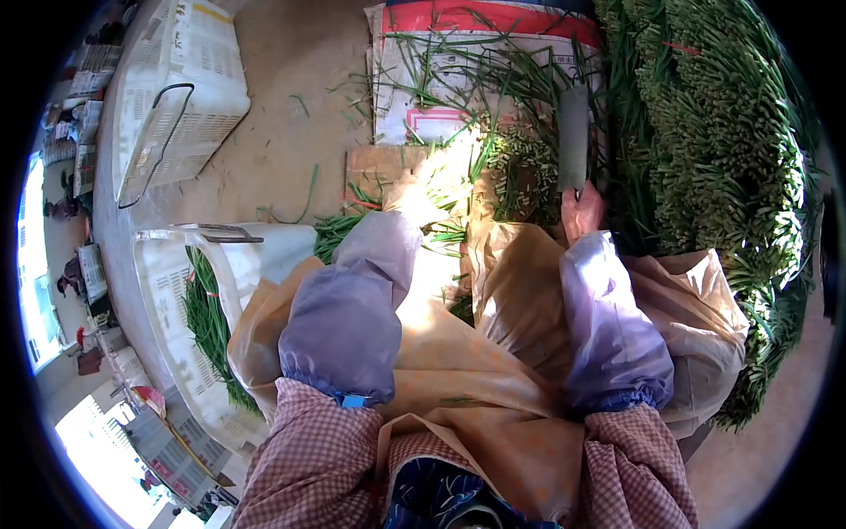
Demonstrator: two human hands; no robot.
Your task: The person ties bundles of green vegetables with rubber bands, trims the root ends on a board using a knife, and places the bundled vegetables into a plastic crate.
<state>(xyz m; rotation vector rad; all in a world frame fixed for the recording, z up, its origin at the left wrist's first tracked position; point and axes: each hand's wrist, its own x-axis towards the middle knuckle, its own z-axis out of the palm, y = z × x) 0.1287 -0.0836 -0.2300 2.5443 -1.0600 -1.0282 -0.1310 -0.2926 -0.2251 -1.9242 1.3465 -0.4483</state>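
Note:
My right hand (582,212) is closed round the handle of a broad cleaver (574,137), whose blade points away from me. Left of it, my left hand (412,196) lies in glare at the end of a purple sleeve cover, on or beside green stalks (449,189) over a wooden board (374,163); its fingers are washed out. Short cut pieces (520,176) are heaped between the hands. Loose green leaves (493,75) are strewn on a red and white sack (397,106) beyond the board.
A large pile of bundled green stalks (718,132) rises at the right. A white crate (189,97) stands at the upper left. Another white crate (172,291) beside my left arm holds green bundles (207,322). More crates and distant people are at the far left.

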